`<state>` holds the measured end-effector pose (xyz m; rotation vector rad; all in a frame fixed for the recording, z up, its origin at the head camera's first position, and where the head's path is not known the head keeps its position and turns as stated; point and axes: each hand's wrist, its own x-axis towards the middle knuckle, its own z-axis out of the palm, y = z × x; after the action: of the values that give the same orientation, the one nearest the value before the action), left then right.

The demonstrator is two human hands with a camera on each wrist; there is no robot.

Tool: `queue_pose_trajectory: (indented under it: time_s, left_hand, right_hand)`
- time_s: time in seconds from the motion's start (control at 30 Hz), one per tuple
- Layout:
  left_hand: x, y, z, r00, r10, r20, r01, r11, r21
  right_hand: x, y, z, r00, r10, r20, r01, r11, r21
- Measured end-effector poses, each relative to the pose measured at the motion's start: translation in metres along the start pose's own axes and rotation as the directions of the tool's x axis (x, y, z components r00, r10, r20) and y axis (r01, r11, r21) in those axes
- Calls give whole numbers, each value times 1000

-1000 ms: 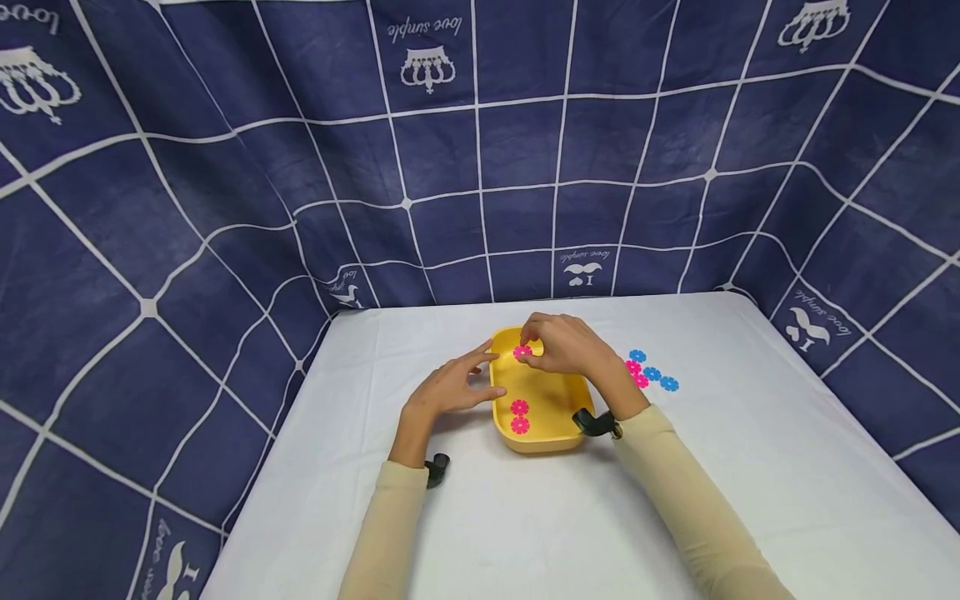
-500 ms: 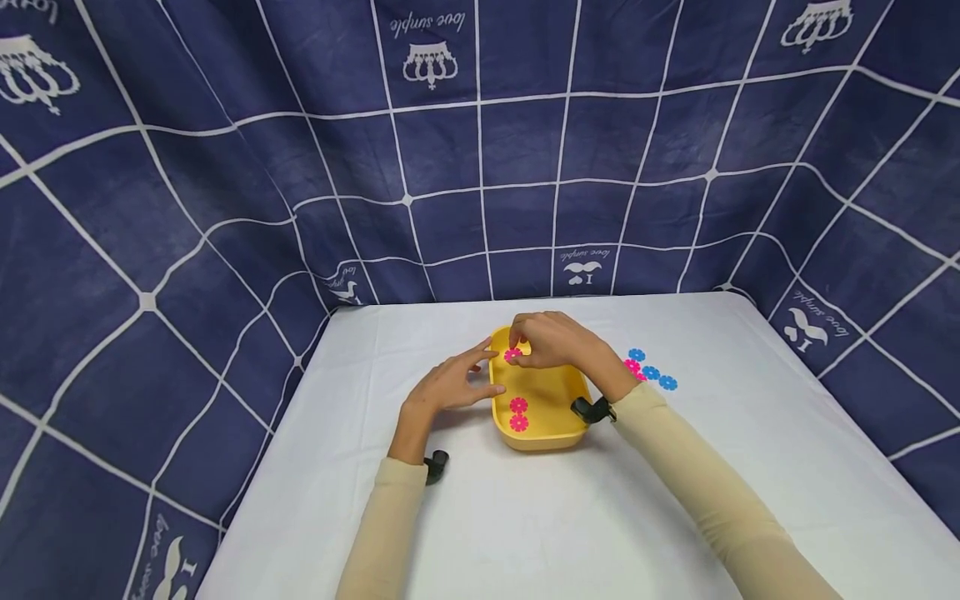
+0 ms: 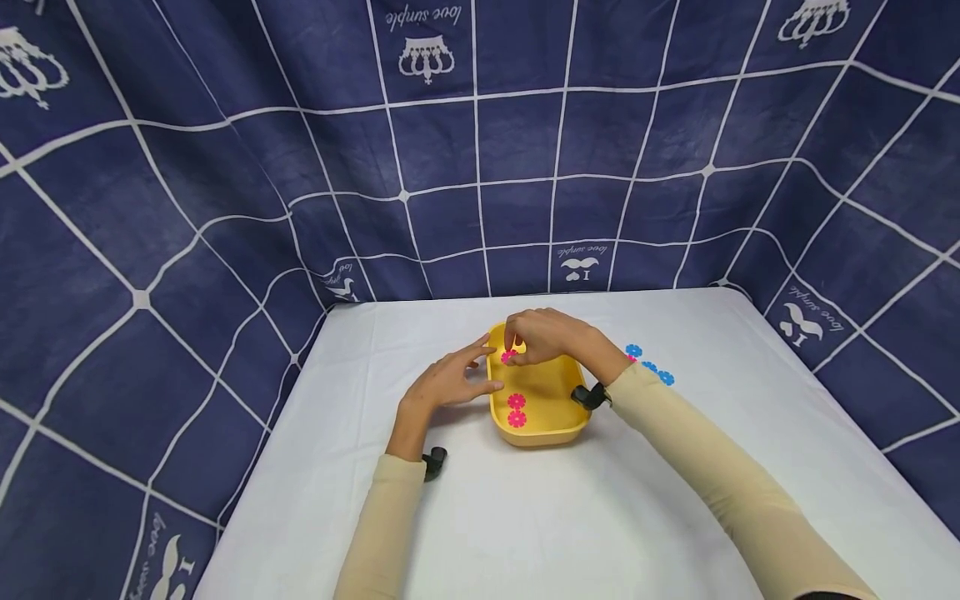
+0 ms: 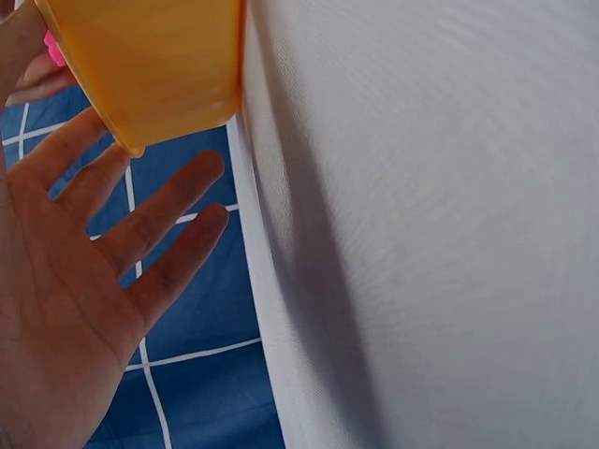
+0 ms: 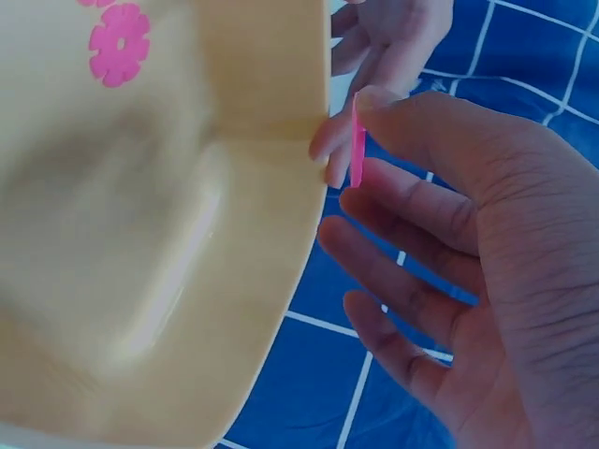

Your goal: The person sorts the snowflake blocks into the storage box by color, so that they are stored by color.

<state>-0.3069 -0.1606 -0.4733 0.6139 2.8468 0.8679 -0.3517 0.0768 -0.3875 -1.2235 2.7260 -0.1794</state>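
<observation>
A yellow plastic box [image 3: 553, 398] stands at the middle of the white table. My right hand [image 3: 553, 335] is over its far left part, pinching a pink flower-shaped disc [image 5: 358, 150] between thumb and forefinger. That disc is edge-on in the right wrist view, above the rim. At the box's left side, my left hand [image 3: 448, 385] has its fingers spread, with the fingertips at the rim. The left wrist view shows those fingers loosely extended beside the box wall [image 4: 159, 70]. Two pink discs [image 3: 517, 410] lie on the box floor, close together near its front left.
Several blue discs [image 3: 666, 378] lie on the table right of the box, with a bit of pink [image 3: 632, 359] beside them; my right forearm partly hides this group. A dark blue checked cloth [image 3: 517, 150] hangs behind and around the white table [image 3: 510, 525].
My right hand has shifted slightly left with the pinched pink disc, toward the box's left rim. My right forearm now covers more of the loose discs. The left hand holds its place.
</observation>
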Motion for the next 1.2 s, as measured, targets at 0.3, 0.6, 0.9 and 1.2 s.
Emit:
queue_pose_trajectory:
  time_s: [0.3,0.6,0.9,1.2]
  left_hand:
    - [-2,-3,0,999,39,7,-39,999,-19]
    - [-1,-4,2,999,50,4,-49,999,-23]
    - [0,-5,0,999,37,4,-37,999,-4]
    - [2,-5,1,999,31,12,-31,999,-11]
  right_hand:
    - [10,10,13,997,3,73,-6,999,38]
    - [18,15,33,989,-23,144,9,995,102]
    - [22,15,41,979,-21,201,10,998,59]
    - [22,17,48,967,-3,254,-2,1000,21]
